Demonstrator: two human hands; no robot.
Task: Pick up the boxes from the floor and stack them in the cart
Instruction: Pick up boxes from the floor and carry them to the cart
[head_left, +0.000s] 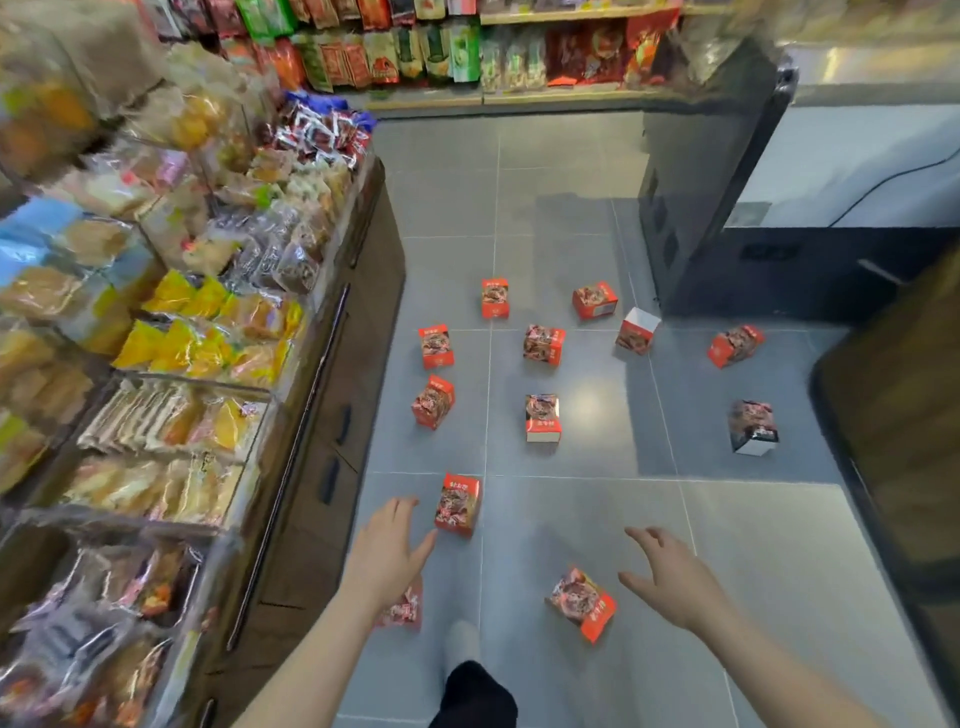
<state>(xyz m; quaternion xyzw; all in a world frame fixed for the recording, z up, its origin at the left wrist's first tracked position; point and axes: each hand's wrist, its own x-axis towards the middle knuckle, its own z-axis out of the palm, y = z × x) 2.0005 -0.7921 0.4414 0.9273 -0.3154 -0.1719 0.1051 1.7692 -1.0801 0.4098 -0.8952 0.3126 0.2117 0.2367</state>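
Several small red boxes with a food picture lie scattered on the grey tiled floor. The nearest upright box stands just right of my left hand, which is open with fingers spread, close to it but not holding it. Another box lies tilted on the floor just left of my right hand, also open and empty. A third box is partly hidden under my left wrist. More boxes such as one in the middle lie farther off. No cart is in view.
A snack display counter with bagged goods runs along the left. Shelves of packets line the back wall. A dark cabinet stands at the right, a dark wooden surface at the far right. My foot is below.
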